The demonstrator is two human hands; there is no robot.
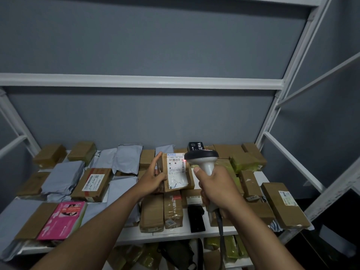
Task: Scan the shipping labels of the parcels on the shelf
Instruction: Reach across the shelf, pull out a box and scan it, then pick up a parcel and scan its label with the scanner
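Scanner [202, 158] in right hand [216, 190], beside label [176, 168]

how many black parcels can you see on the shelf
2: a black box at the back behind the scanner, and a black parcel near the front edge. Others may be hidden.

A white metal shelf [171, 233] carries the parcels. Left of the left hand [151, 181] lie grey mailer bags [62, 177], brown boxes [49, 154] and a pink package [63, 221]. Below both hands sit taped cardboard boxes [161, 210] and a black item [196, 218]. Right of the right hand [218, 189] lie more brown boxes [283, 204], one yellow-green parcel [244, 162] among them.
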